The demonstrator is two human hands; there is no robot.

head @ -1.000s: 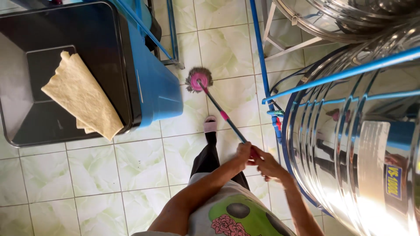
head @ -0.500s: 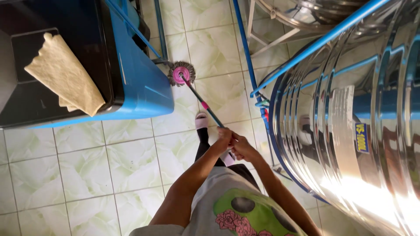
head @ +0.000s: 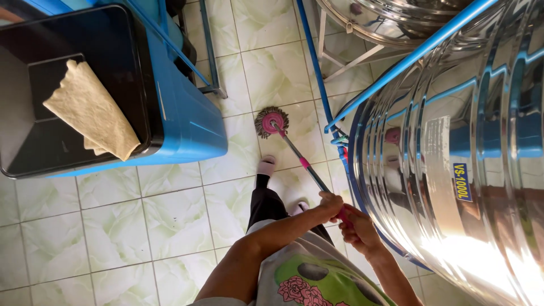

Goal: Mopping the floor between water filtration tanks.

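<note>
A beige cloth [head: 93, 113] lies on a blue bin [head: 187, 122] near a steel tank [head: 453, 153].

We record one person, seen from above: a light grey short-sleeved top [head: 317, 266] printed with a green patch, dark oval shapes and pink roses with outlined petals. Below it we note dark trousers [head: 265, 205] and pale pinkish socks [head: 266, 166]; both forearms are bare, no rings or watch visible.

One mop [head: 272, 121], two hands on its handle, the left hand [head: 330, 205] and the right hand [head: 357, 229], one blue bin [head: 187, 122], one tan cloth [head: 93, 110], one big steel tank [head: 453, 170], two feet.
</note>
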